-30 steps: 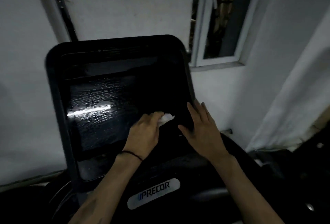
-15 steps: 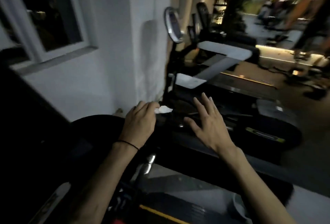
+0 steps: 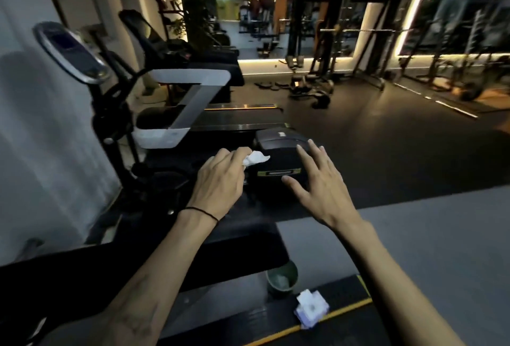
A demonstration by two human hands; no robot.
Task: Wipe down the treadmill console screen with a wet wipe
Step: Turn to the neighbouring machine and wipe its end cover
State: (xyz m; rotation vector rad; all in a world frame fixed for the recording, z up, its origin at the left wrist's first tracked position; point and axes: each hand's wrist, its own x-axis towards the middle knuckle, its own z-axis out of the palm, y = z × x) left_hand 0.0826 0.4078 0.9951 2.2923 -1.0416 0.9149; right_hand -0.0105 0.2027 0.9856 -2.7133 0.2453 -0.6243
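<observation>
Now view swung off console screen, toward gym floor. Wet wipe [image 3: 255, 158] pinched in left hand [image 3: 220, 180]; right hand [image 3: 317, 183] beside wipe, fingers spread, nothing held. Wiping judged finished; disposal likely.

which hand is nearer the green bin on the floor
Right, by image position only. The right hand is up and slightly right of the bin; the left hand, pinching a wipe, is farther up-left.
</observation>
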